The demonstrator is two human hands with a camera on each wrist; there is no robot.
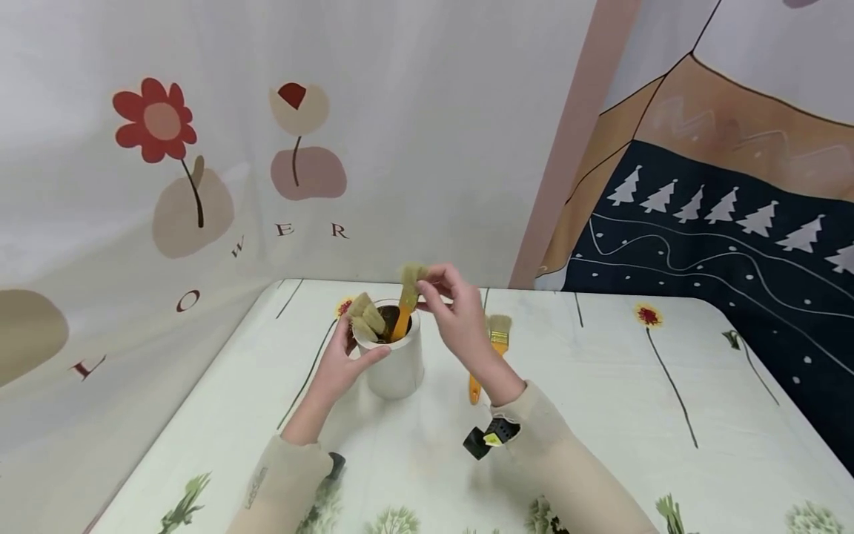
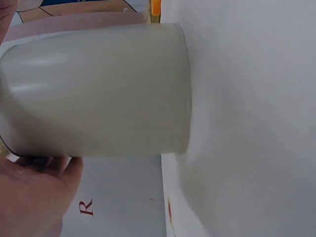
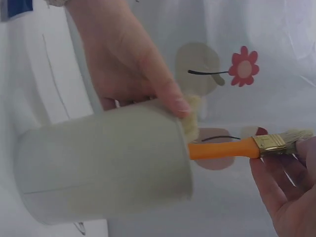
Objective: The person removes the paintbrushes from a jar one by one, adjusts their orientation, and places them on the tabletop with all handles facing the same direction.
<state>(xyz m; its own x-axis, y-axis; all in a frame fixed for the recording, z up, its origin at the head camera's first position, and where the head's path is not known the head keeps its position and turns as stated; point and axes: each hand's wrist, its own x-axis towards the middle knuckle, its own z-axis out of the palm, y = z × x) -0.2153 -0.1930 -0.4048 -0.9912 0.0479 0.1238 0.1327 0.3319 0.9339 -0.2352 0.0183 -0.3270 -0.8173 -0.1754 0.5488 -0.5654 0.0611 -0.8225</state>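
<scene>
A white cylindrical container (image 1: 395, 371) stands upright on the table. My left hand (image 1: 339, 365) grips it near the rim, thumb on the near side and fingers round the far left side. Several paintbrush bristle heads (image 1: 365, 317) stick up from its mouth, on the left. With my right hand (image 1: 459, 320) I pinch another paintbrush (image 3: 232, 149) near its metal ferrule and bristles. That brush is bristles up, its orange handle reaching down into the container. The handle's lower end is hidden inside.
Right of the container, partly behind my right wrist, a paintbrush with an orange handle (image 1: 475, 389) lies on the table. The white tabletop (image 1: 600, 400) is printed with flowers. A printed curtain (image 1: 427, 148) hangs close behind the table's far edge.
</scene>
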